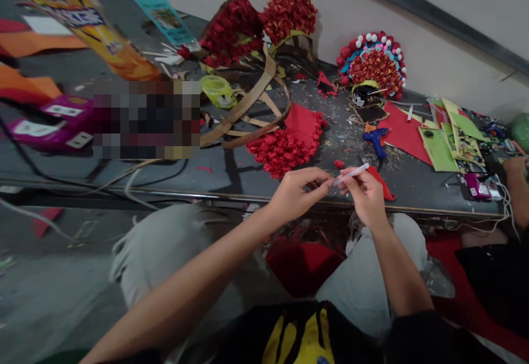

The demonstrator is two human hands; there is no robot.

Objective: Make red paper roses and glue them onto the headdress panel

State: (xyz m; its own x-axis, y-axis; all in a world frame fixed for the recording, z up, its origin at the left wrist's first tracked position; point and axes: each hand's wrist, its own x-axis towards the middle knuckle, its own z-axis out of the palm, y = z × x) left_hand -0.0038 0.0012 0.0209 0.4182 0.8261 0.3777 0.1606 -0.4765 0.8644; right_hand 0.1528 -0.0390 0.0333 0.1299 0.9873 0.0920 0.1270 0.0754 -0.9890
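A whitish, translucent glue stick [357, 171] is held level above the table's front edge. My left hand [300, 192] pinches its left end with thumb and fingertips. Around its middle, the thumb and fingers of my right hand [367, 197] are closed, and the other end sticks out to the right. Just beyond my right hand lies a blue glue gun [376, 142]. A red piece of folded material [382, 183] is beside my right fingers. Left of the hands rests a card covered in red crumpled-paper petals [281, 151].
Several red petal-covered pieces [289, 14] and a rounded decoration with white beads [378, 66] lean at the wall. Brown strips [252, 96] and a yellow-green tape roll [218, 91] lie leftward. Green cards [440, 149], a purple power strip [477, 186] and another person's arm [516, 179] are at right.
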